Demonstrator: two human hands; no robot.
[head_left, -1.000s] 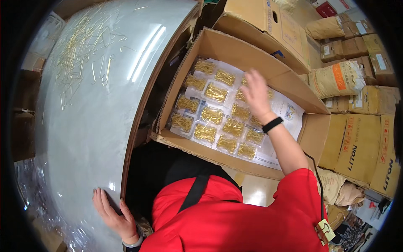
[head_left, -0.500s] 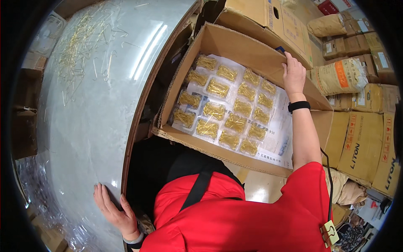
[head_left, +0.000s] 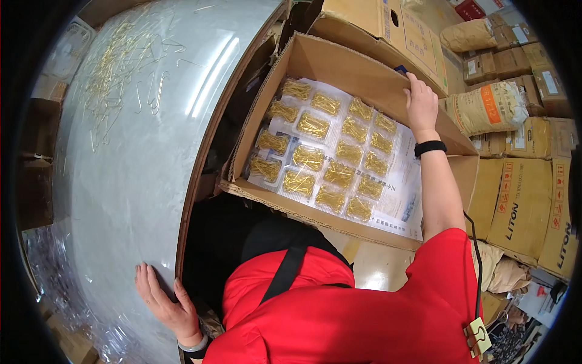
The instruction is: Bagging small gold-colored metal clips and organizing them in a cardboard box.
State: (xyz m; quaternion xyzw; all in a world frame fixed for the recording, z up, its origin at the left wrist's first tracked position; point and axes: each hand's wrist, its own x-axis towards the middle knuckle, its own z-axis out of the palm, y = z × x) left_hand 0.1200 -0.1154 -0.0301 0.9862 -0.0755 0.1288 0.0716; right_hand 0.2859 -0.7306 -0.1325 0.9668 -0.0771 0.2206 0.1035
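My right hand (head_left: 422, 104) grips the top edge of an open cardboard box (head_left: 357, 56), fingers over its far right wall and thumb toward the inside. Within the box, several clear plastic trays of gold-coloured wire hooks (head_left: 313, 125) lie in rows on printed paper sheets (head_left: 397, 209). By my right fingertips is a small dark blue object (head_left: 401, 70), partly hidden. My left hand (head_left: 165, 301) rests flat on the edge of the grey table (head_left: 139, 200), fingers stretched and holding nothing.
Loose wire hooks (head_left: 118, 64) are scattered over the table's far end. Clear plastic packaging (head_left: 63, 291) is heaped left of the table. Behind the open box stands another carton (head_left: 364, 21). Sacks (head_left: 488, 109) and stacked cartons (head_left: 526, 206) line the right side.
My right hand and the box with its trays have shifted very slightly to the left. The left hand stays in place on the table.
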